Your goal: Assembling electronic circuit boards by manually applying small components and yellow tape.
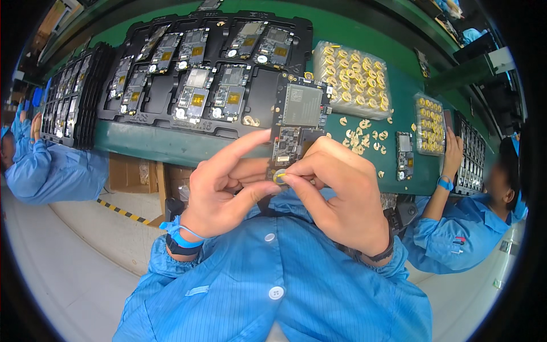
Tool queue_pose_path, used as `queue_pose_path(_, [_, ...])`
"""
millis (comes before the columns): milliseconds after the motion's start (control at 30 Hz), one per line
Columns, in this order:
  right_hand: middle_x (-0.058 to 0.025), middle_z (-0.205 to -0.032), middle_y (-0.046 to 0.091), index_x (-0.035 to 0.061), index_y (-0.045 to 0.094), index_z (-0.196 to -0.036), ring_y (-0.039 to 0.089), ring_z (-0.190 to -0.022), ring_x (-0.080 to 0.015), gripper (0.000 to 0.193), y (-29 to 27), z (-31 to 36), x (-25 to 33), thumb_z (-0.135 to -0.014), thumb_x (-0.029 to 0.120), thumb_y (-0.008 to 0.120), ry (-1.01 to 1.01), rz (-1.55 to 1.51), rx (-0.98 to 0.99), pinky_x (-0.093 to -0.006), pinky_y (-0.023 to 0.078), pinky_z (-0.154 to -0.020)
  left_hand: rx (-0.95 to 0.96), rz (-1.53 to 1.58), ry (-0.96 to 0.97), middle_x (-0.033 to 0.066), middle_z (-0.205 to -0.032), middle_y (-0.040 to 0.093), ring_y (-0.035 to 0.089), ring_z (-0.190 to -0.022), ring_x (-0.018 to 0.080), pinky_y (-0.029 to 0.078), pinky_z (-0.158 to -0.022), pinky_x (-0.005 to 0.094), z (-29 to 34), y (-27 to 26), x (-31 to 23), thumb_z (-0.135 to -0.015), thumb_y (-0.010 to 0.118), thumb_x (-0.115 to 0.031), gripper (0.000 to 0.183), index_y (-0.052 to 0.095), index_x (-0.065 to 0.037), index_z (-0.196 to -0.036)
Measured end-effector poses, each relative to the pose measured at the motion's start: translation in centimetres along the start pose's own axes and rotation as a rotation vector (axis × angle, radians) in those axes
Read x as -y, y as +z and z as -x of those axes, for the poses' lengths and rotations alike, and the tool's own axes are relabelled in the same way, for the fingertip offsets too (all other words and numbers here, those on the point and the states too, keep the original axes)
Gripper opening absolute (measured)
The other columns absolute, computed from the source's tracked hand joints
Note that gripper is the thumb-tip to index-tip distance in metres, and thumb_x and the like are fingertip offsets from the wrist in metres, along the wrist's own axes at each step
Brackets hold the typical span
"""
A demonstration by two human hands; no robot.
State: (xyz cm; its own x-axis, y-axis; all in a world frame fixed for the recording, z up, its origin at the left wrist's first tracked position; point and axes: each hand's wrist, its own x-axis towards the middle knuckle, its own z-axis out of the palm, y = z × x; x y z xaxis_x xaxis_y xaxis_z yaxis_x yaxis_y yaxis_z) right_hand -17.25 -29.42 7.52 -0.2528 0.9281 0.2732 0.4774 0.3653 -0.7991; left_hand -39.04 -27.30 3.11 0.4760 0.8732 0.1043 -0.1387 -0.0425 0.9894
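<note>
Upright in front of my chest is a dark circuit board with a large silver shield and small chips. My left hand grips its lower left edge between thumb and fingers. At the board's lower end, my right hand pinches a small round part with a yellow edge between thumb and index finger. That part touches or lies very close to the board; the fingertips partly cover it. The other right fingers are curled beside the board's right edge.
A black tray with several circuit boards stands ahead on the green table. Right of it is a clear plastic tray of yellow-ringed round parts, near scattered cream C-shaped pieces. A single board lies further right. Co-workers sit on both sides.
</note>
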Motion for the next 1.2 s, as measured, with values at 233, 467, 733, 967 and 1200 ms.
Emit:
queue_pose_path(233, [-0.013, -0.082, 0.062, 0.0015, 0.068, -0.09, 0.064, -0.073, -0.0332, 0.011, 0.4, 0.2, 0.3, -0.085, 0.0, 0.078, 0.057, -0.017, -0.03, -0.0413, 0.05, -0.063, 0.005, 0.076, 0.015, 0.0239, -0.134, 0.071, 0.069, -0.122, 0.0237, 0.058, -0.101, 0.0345, 0.0, 0.4, -0.3, -0.097, 0.066, 0.015, 0.068, 0.039, 0.005, -0.159])
queue_pose_path(467, [-0.0085, -0.079, 0.065, -0.0005, 0.075, -0.092, 0.061, -0.064, -0.015, 0.01, 0.4, 0.1, -0.1, -0.085, -0.004, 0.081, 0.021, 0.033, -0.053, -0.0277, 0.047, -0.056, 0.012, 0.118, 0.025, 0.0236, -0.134, 0.07, 0.069, -0.122, 0.0243, 0.058, -0.101, 0.0344, -0.2, 0.5, -0.1, -0.098, 0.063, 0.015, 0.066, 0.038, 0.006, -0.158])
queue_pose_path(733, [-0.009, -0.078, 0.064, 0.0, 0.074, -0.091, 0.061, -0.064, -0.017, 0.01, 0.5, -0.1, 0.1, -0.085, -0.003, 0.081, -0.012, 0.074, -0.065, -0.0286, 0.046, -0.055, -0.024, 0.147, -0.036, 0.0284, -0.135, 0.068, 0.068, -0.125, 0.0304, 0.057, -0.104, 0.0394, -0.4, 0.7, -0.6, -0.096, 0.061, 0.017, 0.063, 0.038, 0.01, -0.155])
queue_pose_path(967, [-0.0079, -0.085, 0.061, 0.0034, 0.075, -0.1, 0.063, -0.072, -0.0239, 0.02, 1.0, 0.4, -1.0, -0.082, -0.003, 0.076, -0.163, 0.265, -0.052, -0.0351, 0.048, -0.059, -0.145, 0.29, -0.103, 0.0244, -0.129, 0.072, 0.071, -0.119, 0.0258, 0.062, -0.1, 0.0366, -0.9, 1.1, -0.7, -0.098, 0.06, 0.015, 0.057, 0.043, 0.005, -0.152])
queue_pose_path(1200, [-0.0077, -0.089, 0.057, 0.0053, 0.077, -0.119, 0.063, -0.075, -0.024, 0.04, 1.4, 1.3, -0.9, -0.08, -0.003, 0.073, -0.21, 0.381, -0.095, -0.0362, 0.05, -0.06, -0.148, 0.299, -0.114, 0.0236, -0.125, 0.073, 0.073, -0.117, 0.0269, 0.064, -0.099, 0.0388, -1.1, 0.7, -0.6, -0.098, 0.059, 0.016, 0.056, 0.043, 0.008, -0.15])
